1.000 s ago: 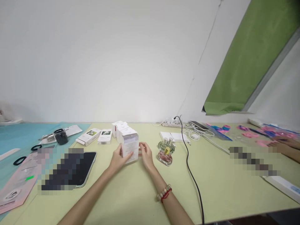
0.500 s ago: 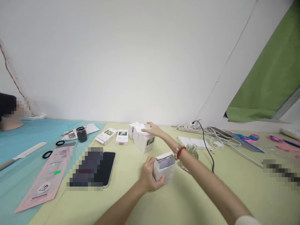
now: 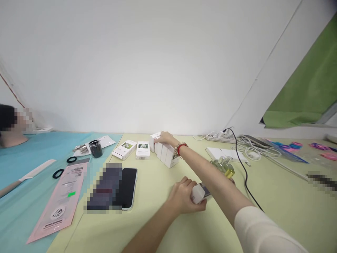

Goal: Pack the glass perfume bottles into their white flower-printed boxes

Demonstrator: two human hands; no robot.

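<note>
My left hand [image 3: 184, 196] is closed round a small white open box [image 3: 199, 193], held low over the yellow-green table [image 3: 158, 225] under my right forearm. My right hand [image 3: 164, 138], with a bead and red-cord bracelet at the wrist, reaches far across and rests its fingers on the top of a row of small white boxes [image 3: 165, 151] near the back of the table. Whether those fingers grip a box I cannot make out. A glass perfume bottle with a gold cap [image 3: 225, 166] stands just right of my forearm.
Two flat white boxes [image 3: 134, 149] lie left of the row. A phone [image 3: 128, 188], a pink packet [image 3: 63, 200], black rings, a dark jar [image 3: 96, 148] and a comb [image 3: 26, 175] lie to the left on blue cloth. Cables, a power strip [image 3: 221, 137] and coloured hair ties lie right. Another person sits far left.
My right hand has stretched further to the far end of the box row. My left hand lowered and tilted the open box toward the table. The view has shifted left.
</note>
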